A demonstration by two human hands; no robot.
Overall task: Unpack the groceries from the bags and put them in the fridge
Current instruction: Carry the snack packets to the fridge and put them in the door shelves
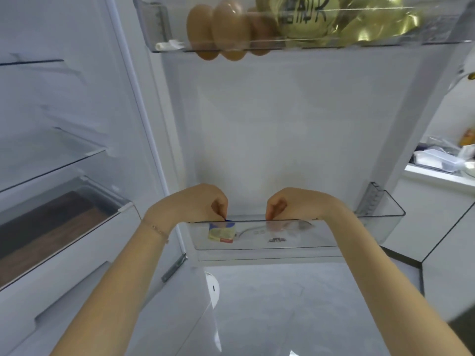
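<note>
My left hand and right hand each pinch the top edge of a clear pack, the right at 3 o'clock from the left. The pack hangs inside the lower door bin, at 6 o'clock from the eggs. It has a blue corner, a yellow-and-red label and dark print.

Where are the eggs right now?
In the head view, the eggs sit at the top of the picture in the upper door bin, toward its left end, right beside the shiny gold packet.
</note>
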